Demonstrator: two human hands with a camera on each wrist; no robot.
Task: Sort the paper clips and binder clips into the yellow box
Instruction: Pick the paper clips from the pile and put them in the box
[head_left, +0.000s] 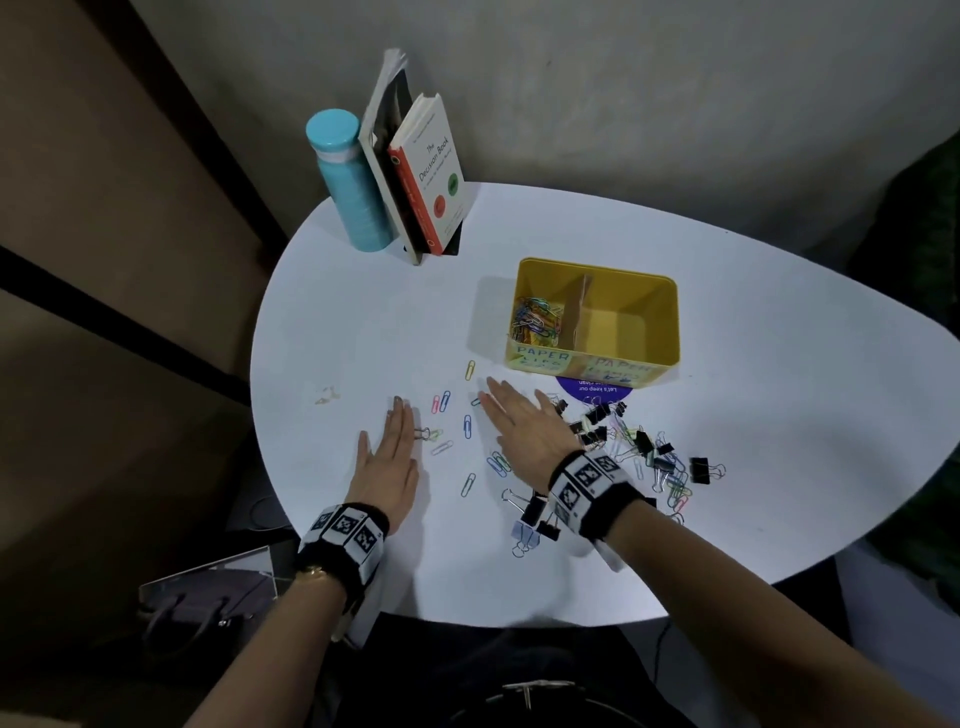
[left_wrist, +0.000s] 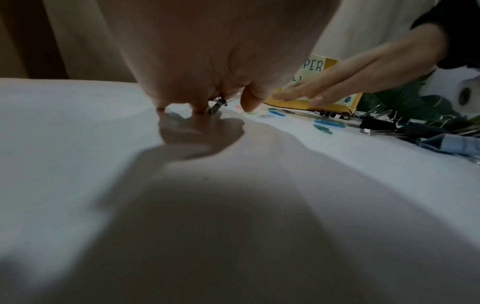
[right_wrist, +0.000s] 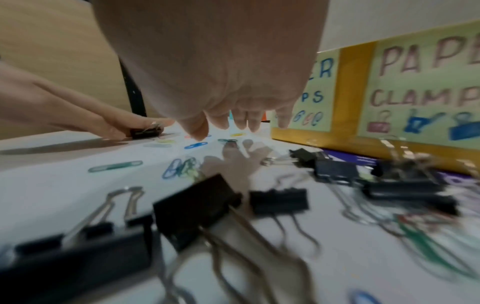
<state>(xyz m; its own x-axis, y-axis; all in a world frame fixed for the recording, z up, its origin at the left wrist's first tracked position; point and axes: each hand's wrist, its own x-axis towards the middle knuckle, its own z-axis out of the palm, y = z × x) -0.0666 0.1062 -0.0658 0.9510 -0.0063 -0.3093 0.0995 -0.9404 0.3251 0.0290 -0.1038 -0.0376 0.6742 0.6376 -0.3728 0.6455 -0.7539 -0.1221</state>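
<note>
The yellow box (head_left: 669, 332) stands right of the table's middle, split by a cardboard divider. Its left compartment holds coloured paper clips (head_left: 535, 322); the right one shows only its floor. Loose paper clips (head_left: 467, 427) lie scattered between my hands. Black binder clips (head_left: 597, 422) are piled to the right, more (head_left: 535, 512) by my right wrist. My left hand (head_left: 395, 431) lies flat, fingers straight, touching a small binder clip (head_left: 423, 433) (right_wrist: 145, 131). My right hand (head_left: 511, 415) has its fingers (right_wrist: 197, 129) spread just above the paper clips (right_wrist: 196, 145), holding nothing.
A teal bottle (head_left: 348, 182) and upright books (head_left: 423, 176) stand at the back left of the white table (head_left: 363, 322). A purple round sticker (head_left: 592, 389) lies under the box's front. A bag (head_left: 208, 608) sits on the floor at the lower left.
</note>
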